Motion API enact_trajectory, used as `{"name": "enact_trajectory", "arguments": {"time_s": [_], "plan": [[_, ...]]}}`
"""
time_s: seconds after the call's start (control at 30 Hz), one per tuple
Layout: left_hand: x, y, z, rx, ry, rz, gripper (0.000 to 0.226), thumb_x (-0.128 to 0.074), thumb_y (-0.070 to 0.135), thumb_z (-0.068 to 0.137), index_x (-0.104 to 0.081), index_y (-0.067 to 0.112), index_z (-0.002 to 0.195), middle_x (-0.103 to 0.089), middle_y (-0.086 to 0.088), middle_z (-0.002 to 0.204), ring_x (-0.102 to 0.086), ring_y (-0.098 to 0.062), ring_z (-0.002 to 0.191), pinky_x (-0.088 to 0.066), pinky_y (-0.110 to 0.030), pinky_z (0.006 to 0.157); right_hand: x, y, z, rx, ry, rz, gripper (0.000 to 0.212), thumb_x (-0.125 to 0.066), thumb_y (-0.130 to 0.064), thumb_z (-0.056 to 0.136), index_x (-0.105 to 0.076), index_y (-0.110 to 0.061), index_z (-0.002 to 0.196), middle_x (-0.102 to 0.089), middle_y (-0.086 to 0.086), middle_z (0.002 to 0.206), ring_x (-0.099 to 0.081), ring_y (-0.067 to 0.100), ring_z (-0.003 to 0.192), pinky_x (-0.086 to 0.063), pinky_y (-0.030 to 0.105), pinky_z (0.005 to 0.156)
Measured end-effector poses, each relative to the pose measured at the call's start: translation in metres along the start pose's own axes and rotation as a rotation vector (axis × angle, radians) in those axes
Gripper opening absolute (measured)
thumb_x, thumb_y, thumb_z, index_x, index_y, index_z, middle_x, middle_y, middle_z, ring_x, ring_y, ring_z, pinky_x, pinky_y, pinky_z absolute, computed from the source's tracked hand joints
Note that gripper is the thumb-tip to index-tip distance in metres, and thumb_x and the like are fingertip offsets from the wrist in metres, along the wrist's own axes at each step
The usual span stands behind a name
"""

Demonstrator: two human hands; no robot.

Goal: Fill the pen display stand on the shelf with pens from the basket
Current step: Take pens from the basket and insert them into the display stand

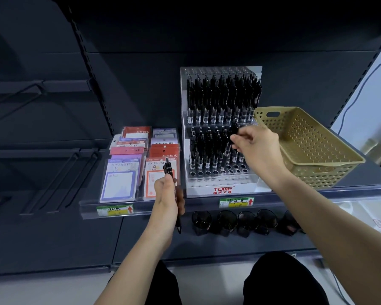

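my two hands at a pen stand on a shop shelf.

my right hand (254,142) pinches the top of a black pen (227,150) standing in the middle tier of the clear stand (221,190); the front holes are bare. my left hand (165,194) is closed around another pen (169,170), held upright before the notepads (128,164), left of the stand. the tan basket (312,146) sits just right of the stand, on the same shelf (317,192).
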State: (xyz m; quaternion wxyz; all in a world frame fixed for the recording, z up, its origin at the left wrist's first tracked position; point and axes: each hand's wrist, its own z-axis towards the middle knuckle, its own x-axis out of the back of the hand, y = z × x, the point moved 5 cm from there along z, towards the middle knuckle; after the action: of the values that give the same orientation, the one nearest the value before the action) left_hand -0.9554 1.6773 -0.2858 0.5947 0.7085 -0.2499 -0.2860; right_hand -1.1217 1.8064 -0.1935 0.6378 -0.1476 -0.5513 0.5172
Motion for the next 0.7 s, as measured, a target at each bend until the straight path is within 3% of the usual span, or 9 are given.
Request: {"name": "enact_trajectory", "arguments": {"time_s": [0.07,0.27,0.47,0.57,0.63,0.7], "plan": [[0.001,0.000,0.001,-0.006,-0.003,-0.009,0.025,-0.026,0.037,0.100,-0.040,0.021,0.087,-0.045,0.001,0.069,-0.037,-0.013,0.056,-0.034,-0.029,0.060,-0.005,0.002,-0.001,0.001,-0.025,-0.020,0.015,-0.061,-0.019,0.091,-0.068,-0.006,0.085,-0.069,0.007,0.075,-0.064,0.023,0.063,-0.052,0.033,0.056],[0.001,-0.001,0.004,-0.002,0.009,-0.072,0.021,-0.033,0.023,0.101,-0.042,0.019,0.082,-0.046,0.000,0.070,-0.041,-0.013,0.060,-0.036,-0.026,0.061,-0.025,0.015,-0.002,-0.018,-0.156,-0.186,0.027,-0.059,-0.021,0.092,-0.065,0.000,0.075,-0.069,0.016,0.072,-0.047,0.017,0.046,-0.042,0.027,0.047],[-0.004,-0.004,0.005,0.003,-0.004,-0.165,0.022,-0.039,0.020,0.100,-0.045,0.018,0.079,-0.055,0.006,0.065,-0.051,-0.013,0.068,-0.041,-0.026,0.069,-0.027,0.020,0.001,-0.008,-0.161,-0.220,0.030,-0.057,-0.023,0.093,-0.068,0.002,0.084,-0.069,0.021,0.075,-0.061,0.032,0.058,-0.054,0.038,0.060],[-0.007,-0.003,0.004,0.001,-0.018,-0.174,0.018,-0.043,0.017,0.098,-0.049,0.015,0.081,-0.059,0.006,0.067,-0.054,-0.014,0.071,-0.045,-0.027,0.073,-0.027,0.026,-0.002,-0.012,-0.177,-0.245,0.024,-0.059,-0.025,0.092,-0.070,-0.004,0.089,-0.070,0.009,0.073,-0.061,0.023,0.057,-0.055,0.032,0.064],[-0.008,-0.001,0.003,-0.008,-0.026,-0.152,0.014,-0.045,0.017,0.097,-0.051,0.014,0.085,-0.058,0.001,0.076,-0.055,-0.013,0.073,-0.045,-0.026,0.073,-0.023,0.029,-0.008,-0.025,-0.121,-0.201,0.019,-0.061,-0.024,0.091,-0.068,-0.008,0.097,-0.065,-0.003,0.075,-0.061,0.015,0.066,-0.052,0.027,0.075],[-0.009,-0.001,0.003,-0.012,-0.039,-0.103,0.008,-0.048,0.018,0.096,-0.052,0.015,0.090,-0.059,-0.001,0.080,-0.056,-0.013,0.072,-0.044,-0.025,0.072,-0.017,0.025,-0.016,-0.020,-0.054,-0.146,0.013,-0.062,-0.023,0.090,-0.066,-0.013,0.097,-0.061,-0.007,0.078,-0.058,0.007,0.071,-0.051,0.023,0.075]]}}
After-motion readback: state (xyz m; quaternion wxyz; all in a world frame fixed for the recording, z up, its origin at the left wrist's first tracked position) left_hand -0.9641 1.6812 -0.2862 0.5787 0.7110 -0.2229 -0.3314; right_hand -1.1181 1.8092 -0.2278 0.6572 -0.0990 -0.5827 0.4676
